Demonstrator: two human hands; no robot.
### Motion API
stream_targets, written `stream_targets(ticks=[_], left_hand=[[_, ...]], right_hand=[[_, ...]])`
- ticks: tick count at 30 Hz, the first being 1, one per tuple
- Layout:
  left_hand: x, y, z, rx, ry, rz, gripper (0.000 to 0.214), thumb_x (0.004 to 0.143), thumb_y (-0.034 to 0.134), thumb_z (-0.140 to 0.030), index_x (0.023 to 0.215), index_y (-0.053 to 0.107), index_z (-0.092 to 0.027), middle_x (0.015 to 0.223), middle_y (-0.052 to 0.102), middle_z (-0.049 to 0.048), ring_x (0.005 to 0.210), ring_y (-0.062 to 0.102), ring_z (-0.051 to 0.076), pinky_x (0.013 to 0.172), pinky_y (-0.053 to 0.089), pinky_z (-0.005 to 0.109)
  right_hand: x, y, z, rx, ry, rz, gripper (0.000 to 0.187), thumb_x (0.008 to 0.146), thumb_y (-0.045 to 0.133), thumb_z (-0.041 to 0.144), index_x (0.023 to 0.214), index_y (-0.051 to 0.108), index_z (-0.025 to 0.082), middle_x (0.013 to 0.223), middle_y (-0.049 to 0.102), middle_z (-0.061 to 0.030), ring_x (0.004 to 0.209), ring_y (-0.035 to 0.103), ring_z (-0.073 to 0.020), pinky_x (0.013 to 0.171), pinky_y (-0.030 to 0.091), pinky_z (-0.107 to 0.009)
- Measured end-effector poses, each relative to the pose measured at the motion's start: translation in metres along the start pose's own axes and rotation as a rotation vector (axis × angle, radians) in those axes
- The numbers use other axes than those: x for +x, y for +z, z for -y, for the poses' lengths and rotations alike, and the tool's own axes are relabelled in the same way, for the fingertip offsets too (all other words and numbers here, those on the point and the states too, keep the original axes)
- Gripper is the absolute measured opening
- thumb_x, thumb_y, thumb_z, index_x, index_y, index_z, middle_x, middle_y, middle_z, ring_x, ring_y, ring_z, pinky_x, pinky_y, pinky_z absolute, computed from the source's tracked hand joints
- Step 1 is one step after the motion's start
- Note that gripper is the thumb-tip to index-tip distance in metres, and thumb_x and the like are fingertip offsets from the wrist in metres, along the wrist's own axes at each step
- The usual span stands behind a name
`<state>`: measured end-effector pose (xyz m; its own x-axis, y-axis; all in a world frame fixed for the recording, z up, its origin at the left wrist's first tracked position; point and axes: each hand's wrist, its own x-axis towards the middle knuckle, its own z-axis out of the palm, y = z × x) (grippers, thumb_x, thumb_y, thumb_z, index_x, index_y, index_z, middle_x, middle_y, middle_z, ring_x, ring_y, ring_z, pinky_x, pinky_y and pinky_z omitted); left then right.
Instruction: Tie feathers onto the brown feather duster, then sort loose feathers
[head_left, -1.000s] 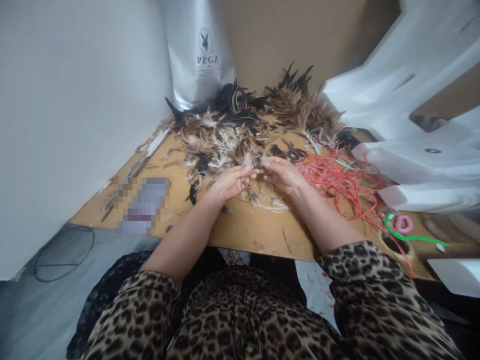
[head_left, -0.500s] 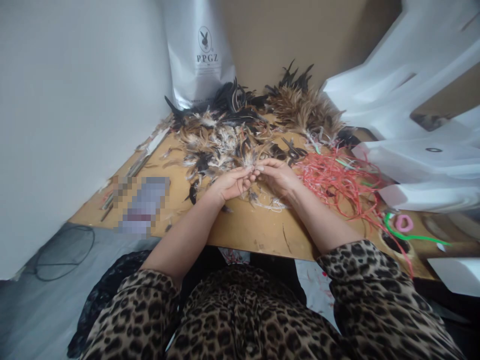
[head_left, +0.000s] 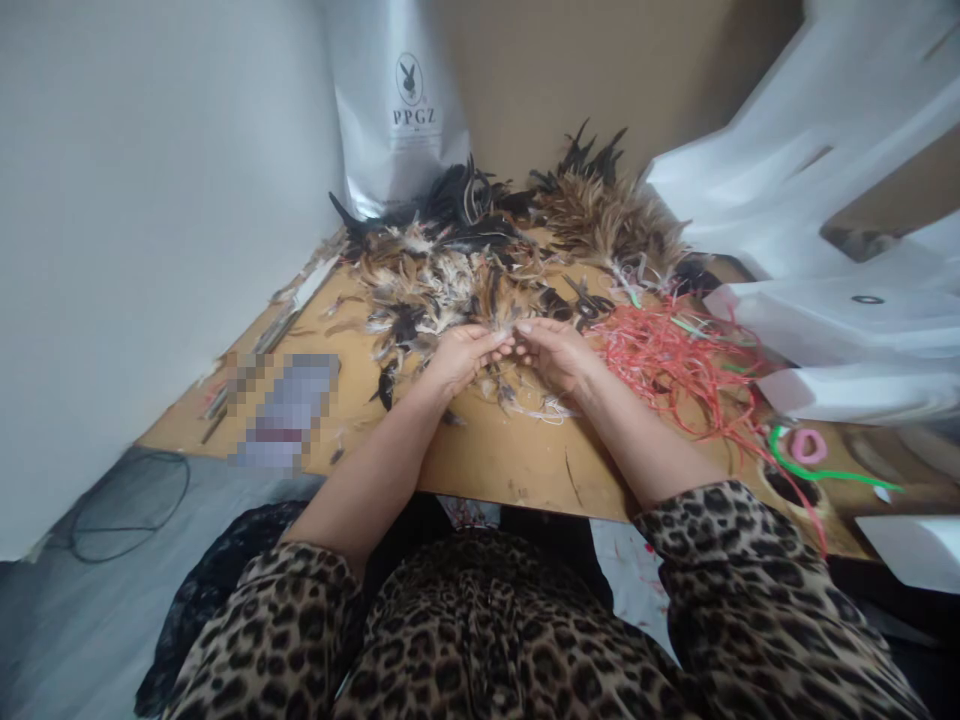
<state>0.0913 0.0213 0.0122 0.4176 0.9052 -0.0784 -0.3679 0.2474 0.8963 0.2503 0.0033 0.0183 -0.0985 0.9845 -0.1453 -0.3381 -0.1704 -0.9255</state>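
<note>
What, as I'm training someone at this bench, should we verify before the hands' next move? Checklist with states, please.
1. Left hand pinching the feather tuft: ok.
2. Right hand gripping something at its fingertips: cannot tell, too small.
3. Scissors on the table, just beyond the right hand: ok.
4. Red strands neatly gathered: not ok, tangled and loose.
5. Loose feathers sorted: not ok, dark and pale ones lie mixed.
</note>
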Motion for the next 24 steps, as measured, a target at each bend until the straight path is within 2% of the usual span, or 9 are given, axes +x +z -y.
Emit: stream_targets(ticks=[3,8,15,19,24], left_hand=[[-0.001,0.001,0.0,0.021,-0.037,0.02,0.017,0.065,0.075,-0.023,0.07,0.068,-0.008,0.066,0.068,0.0049,0.059,0.06,0.006,0.059,0.046,0.015],[0.003,-0.001,0.002,-0.088,-0.081,-0.007,0.008,0.072,0.069,-0.016,0.074,0.067,-0.008,0.071,0.069,0.0057,0.061,0.062,0.006,0.055,0.044,0.013],[0.002,-0.001,0.003,-0.103,-0.161,0.04,0.008,0.078,0.062,-0.012,0.08,0.067,-0.007,0.073,0.069,0.0065,0.06,0.063,0.006,0.053,0.045,0.013],[0.003,-0.001,0.004,-0.071,-0.163,0.017,0.008,0.077,0.063,-0.013,0.075,0.066,-0.006,0.067,0.067,0.0053,0.055,0.059,0.004,0.051,0.043,0.012],[0.003,-0.001,0.003,0.018,-0.128,-0.02,0.012,0.074,0.067,-0.017,0.069,0.064,-0.007,0.062,0.064,0.003,0.051,0.055,0.003,0.049,0.041,0.013]], right_hand=[[0.001,0.001,-0.002,-0.004,-0.015,-0.017,0.027,0.053,0.081,0.033,0.067,0.065,0.016,0.06,0.064,0.0007,0.051,0.051,-0.0067,0.047,0.035,-0.019],[0.001,0.004,-0.003,0.023,-0.075,-0.051,0.026,0.052,0.081,0.031,0.066,0.065,0.017,0.057,0.061,0.0029,0.05,0.047,-0.0056,0.047,0.033,-0.019],[0.003,0.006,-0.011,-0.011,-0.176,-0.096,0.023,0.054,0.08,0.031,0.066,0.065,0.018,0.056,0.06,0.004,0.052,0.05,-0.007,0.055,0.041,-0.022],[0.003,0.006,-0.014,-0.067,-0.213,-0.119,0.021,0.056,0.078,0.031,0.067,0.066,0.018,0.063,0.064,0.0022,0.057,0.056,-0.0095,0.062,0.045,-0.025],[0.001,0.007,-0.011,-0.117,-0.222,-0.122,0.022,0.056,0.078,0.031,0.066,0.064,0.018,0.06,0.062,0.0025,0.055,0.055,-0.0094,0.059,0.044,-0.025]])
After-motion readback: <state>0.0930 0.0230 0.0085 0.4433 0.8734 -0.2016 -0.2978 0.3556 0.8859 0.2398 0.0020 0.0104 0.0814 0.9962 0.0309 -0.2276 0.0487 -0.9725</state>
